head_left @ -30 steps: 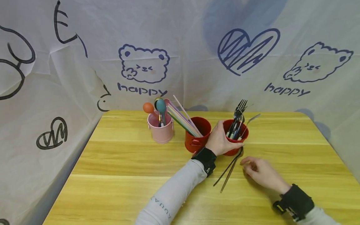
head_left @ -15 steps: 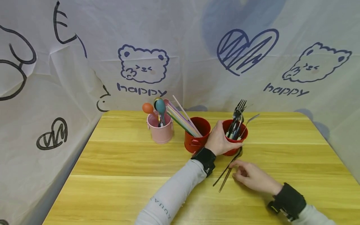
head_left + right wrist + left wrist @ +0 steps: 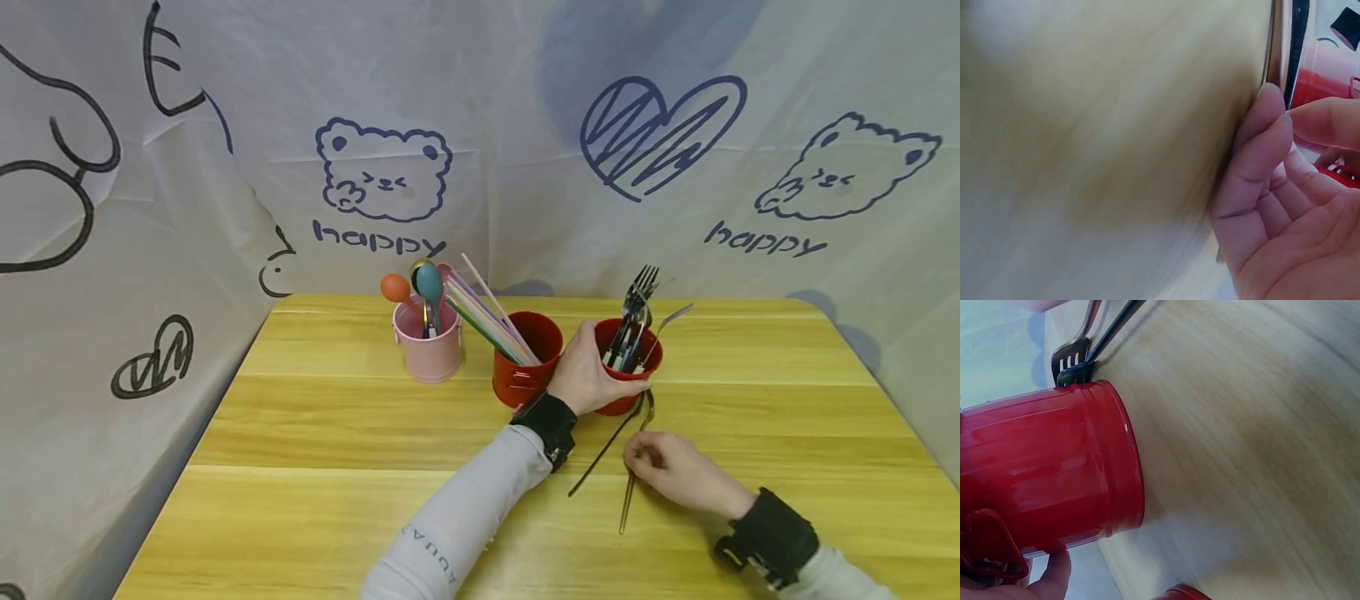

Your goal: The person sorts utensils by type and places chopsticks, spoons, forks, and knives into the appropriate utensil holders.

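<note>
My left hand [image 3: 588,375] holds the right-hand red bucket [image 3: 1054,456], thumb across its front and fingers round its left side. Several forks and other cutlery with white or dark handles [image 3: 626,342] stand inside it. Two forks lie on the table against the bucket's base: a black fork [image 3: 1113,330] and a copper-coloured fork [image 3: 1071,351]. The right hand [image 3: 686,475] pinches the copper-coloured fork's handle between thumb and fingertips, the handle end [image 3: 627,507] sticking out below. In the right wrist view, the fingers [image 3: 1250,169] are bent near the tabletop, partly hiding the fork.
A second red bucket [image 3: 506,385] with pastel straws [image 3: 491,317] stands just left of the held one. Farther left, a pink bucket [image 3: 431,358] contains coloured spoons [image 3: 430,287]. The wooden table [image 3: 337,492] meets a white cloth backdrop [image 3: 525,167] with drawings.
My right hand has moved left onto the forks and taken hold of the copper-coloured one. Its handle end has swung right, apart from the black fork. The left hand stays on the bucket.
</note>
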A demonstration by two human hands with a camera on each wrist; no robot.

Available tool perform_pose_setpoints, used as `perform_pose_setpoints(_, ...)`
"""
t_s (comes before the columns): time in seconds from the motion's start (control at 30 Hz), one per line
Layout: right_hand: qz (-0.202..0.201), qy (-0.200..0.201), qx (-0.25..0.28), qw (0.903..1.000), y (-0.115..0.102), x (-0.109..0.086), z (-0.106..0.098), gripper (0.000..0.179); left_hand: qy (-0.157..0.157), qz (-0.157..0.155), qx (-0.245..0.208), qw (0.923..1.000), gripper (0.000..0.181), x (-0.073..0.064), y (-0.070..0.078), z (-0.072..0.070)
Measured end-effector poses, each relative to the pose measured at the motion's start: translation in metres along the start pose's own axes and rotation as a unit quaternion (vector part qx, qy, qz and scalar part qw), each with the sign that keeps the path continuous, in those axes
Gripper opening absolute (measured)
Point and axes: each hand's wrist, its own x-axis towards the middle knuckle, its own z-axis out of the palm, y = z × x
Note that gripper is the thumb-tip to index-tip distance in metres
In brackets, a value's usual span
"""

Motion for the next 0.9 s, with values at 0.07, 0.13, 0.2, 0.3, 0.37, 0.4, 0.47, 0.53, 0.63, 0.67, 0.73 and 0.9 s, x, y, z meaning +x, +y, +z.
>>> perform_pose_setpoints(0.07, 0.016, -0.017, 0.038, 0.999, 0.003, -0.002, -0.002, 0.014, 0.0, -0.001, -0.003, 1.0, 0.089, 0.0, 0.0, 0.0)
perform_pose_setpoints(0.13, 0.03, -0.036, 0.078, 0.9959, 0.006, -0.003, -0.003, 0.017, -0.001, -0.001, -0.005, 1.0, 0.09, 0.0, -0.001, 0.001)
perform_pose_setpoints(0.2, 0.04, -0.043, 0.104, 0.9929, 0.007, -0.004, -0.004, 0.019, 0.0, -0.002, -0.006, 1.0, 0.09, 0.0, -0.001, 0.001)
perform_pose_setpoints(0.3, 0.046, -0.022, 0.098, 0.9939, 0.008, -0.005, -0.005, 0.017, 0.0, -0.002, -0.006, 1.0, 0.09, 0.0, -0.001, 0.002)
perform_pose_setpoints(0.37, 0.061, 0.004, 0.077, 0.9952, 0.008, -0.005, -0.006, 0.016, 0.002, -0.002, -0.006, 1.0, 0.09, 0.001, -0.001, 0.002)
perform_pose_setpoints(0.4, 0.071, 0.017, 0.067, 0.9951, 0.007, -0.005, -0.006, 0.016, 0.002, -0.002, -0.005, 1.0, 0.09, 0.001, -0.001, 0.002)
perform_pose_setpoints(0.47, 0.093, 0.035, 0.047, 0.9939, 0.007, -0.004, -0.007, 0.018, 0.003, -0.003, -0.005, 1.0, 0.091, 0.001, 0.0, 0.002)
perform_pose_setpoints(0.53, 0.121, 0.042, 0.035, 0.9911, 0.007, -0.003, -0.008, 0.023, 0.003, -0.003, -0.005, 1.0, 0.091, 0.001, 0.0, 0.002)
perform_pose_setpoints(0.63, 0.151, 0.042, 0.027, 0.9873, 0.008, -0.001, -0.01, 0.03, 0.002, 0.0, -0.004, 1.0, 0.091, 0.0, 0.0, 0.002)
perform_pose_setpoints(0.67, 0.158, 0.042, 0.025, 0.9862, 0.009, 0.001, -0.01, 0.033, 0.002, 0.0, -0.004, 1.0, 0.09, 0.0, 0.0, 0.002)
perform_pose_setpoints(0.73, 0.172, 0.044, 0.023, 0.9839, 0.011, 0.004, -0.01, 0.039, 0.002, -0.001, -0.002, 1.0, 0.09, 0.0, 0.0, 0.002)
perform_pose_setpoints(0.9, 0.189, 0.047, 0.016, 0.9807, 0.014, 0.008, -0.012, 0.045, 0.003, -0.006, 0.008, 1.0, 0.089, 0.0, 0.0, 0.002)
